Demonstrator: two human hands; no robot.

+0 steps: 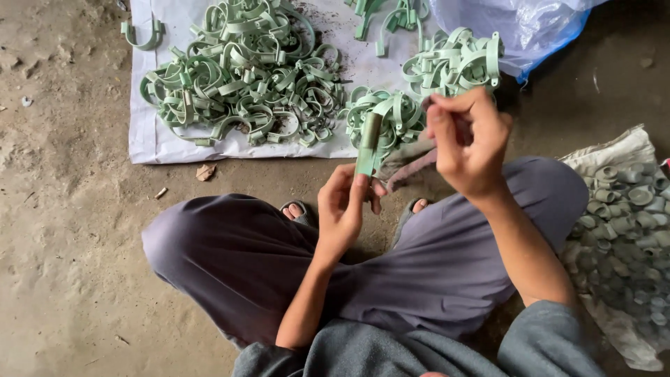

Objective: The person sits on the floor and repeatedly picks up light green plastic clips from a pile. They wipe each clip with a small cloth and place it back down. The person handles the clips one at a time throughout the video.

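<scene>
Pinching a pale green plastic clip (368,145) upright between thumb and fingers, the left hand (343,209) is closed on it above the lap. The right hand (466,139), just right of it, has fingers curled together, gripping a thin tool I cannot identify.

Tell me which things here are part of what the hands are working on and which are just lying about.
In use:
- left hand holding a pale green plastic strip
- right hand, fingers pinched above it
- heap of pale green plastic clips on a white sheet

Lying about:
- sack of grey-green plastic caps
- clear blue-edged plastic bag
- lone clip on the dirt
</scene>
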